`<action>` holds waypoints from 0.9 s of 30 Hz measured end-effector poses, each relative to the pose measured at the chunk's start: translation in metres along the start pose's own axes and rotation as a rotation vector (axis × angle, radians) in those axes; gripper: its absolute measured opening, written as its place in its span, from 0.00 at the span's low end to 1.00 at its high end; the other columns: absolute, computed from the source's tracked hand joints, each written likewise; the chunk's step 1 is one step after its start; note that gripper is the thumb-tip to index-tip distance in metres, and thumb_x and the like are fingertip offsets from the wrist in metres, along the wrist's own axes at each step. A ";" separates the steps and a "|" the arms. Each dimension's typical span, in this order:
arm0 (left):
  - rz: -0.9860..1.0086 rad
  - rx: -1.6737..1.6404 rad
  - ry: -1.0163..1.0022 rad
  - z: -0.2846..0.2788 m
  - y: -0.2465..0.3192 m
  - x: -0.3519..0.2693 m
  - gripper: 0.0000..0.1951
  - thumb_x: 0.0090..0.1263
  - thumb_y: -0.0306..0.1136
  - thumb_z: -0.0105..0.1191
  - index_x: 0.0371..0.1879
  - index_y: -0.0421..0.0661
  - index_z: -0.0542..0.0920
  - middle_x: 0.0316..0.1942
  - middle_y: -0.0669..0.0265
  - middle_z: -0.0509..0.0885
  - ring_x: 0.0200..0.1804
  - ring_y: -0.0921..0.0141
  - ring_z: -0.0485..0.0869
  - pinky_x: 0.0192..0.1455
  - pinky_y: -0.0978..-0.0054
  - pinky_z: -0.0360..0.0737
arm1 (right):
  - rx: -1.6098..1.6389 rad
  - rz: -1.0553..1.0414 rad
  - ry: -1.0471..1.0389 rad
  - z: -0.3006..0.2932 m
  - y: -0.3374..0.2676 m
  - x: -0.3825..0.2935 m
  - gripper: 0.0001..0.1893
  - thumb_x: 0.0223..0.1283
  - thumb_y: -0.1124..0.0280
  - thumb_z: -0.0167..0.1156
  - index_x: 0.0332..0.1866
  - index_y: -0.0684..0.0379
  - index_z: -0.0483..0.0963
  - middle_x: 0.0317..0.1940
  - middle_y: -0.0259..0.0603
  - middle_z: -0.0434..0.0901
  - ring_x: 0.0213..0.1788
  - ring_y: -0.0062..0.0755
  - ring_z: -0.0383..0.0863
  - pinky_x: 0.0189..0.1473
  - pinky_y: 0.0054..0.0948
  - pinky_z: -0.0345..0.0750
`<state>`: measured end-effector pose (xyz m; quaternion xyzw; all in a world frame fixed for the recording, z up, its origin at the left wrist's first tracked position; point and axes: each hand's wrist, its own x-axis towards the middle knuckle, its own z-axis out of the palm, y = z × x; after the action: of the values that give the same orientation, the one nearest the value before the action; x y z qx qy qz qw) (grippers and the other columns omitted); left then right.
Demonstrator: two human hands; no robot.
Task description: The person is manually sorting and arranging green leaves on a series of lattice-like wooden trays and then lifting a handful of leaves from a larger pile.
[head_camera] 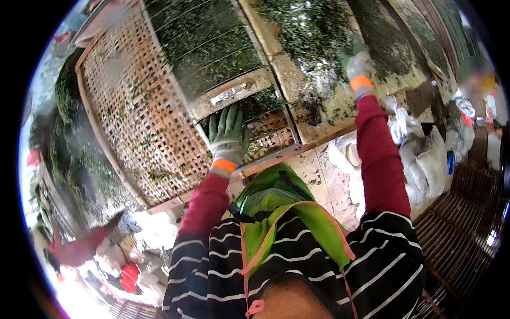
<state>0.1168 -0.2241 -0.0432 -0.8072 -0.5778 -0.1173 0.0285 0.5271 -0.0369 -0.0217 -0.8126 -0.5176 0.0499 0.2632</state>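
My left hand, in a grey and green work glove with an orange cuff band, lies palm down with its fingers stretched out. The fingertips touch dark green leafy material inside a metal-edged frame. A wooden crossbar with a pale strip on it lies just past the fingers. My right hand, gloved alike, reaches to the right edge of a heap of dark green shredded leafy material mixed with white matter. Its fingers blend into the green, so any grip there is hidden.
A woven slatted tray with green scraps stands at left. More green heaps lie beyond it. White sacks sit by my right arm, above a slatted rack. A person in red is at lower left; another person is at right.
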 end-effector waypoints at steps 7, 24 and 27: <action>0.053 -0.177 0.069 -0.033 0.013 -0.043 0.24 0.69 0.40 0.58 0.64 0.51 0.80 0.72 0.61 0.73 0.74 0.57 0.70 0.78 0.44 0.61 | 1.016 0.204 -0.228 0.010 0.004 0.040 0.11 0.66 0.65 0.62 0.42 0.61 0.85 0.38 0.48 0.88 0.38 0.39 0.85 0.41 0.33 0.82; -0.108 -0.197 0.156 -0.034 -0.061 -0.152 0.20 0.72 0.38 0.55 0.62 0.53 0.81 0.72 0.60 0.73 0.76 0.57 0.68 0.77 0.47 0.64 | 0.737 -0.503 -0.573 0.040 -0.137 -0.207 0.14 0.66 0.77 0.58 0.53 0.54 0.84 0.49 0.44 0.89 0.52 0.32 0.89 0.54 0.29 0.85; -0.361 -0.207 0.107 -0.032 -0.093 -0.102 0.22 0.73 0.43 0.54 0.65 0.55 0.81 0.74 0.59 0.72 0.78 0.58 0.65 0.81 0.52 0.59 | 1.028 -0.418 -0.417 0.030 -0.105 -0.162 0.20 0.64 0.82 0.57 0.57 0.50 0.84 0.51 0.39 0.89 0.49 0.33 0.88 0.55 0.27 0.85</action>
<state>-0.0066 -0.2937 -0.0436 -0.6818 -0.6956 -0.2218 -0.0452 0.3567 -0.1320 -0.0280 -0.4345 -0.6170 0.4000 0.5201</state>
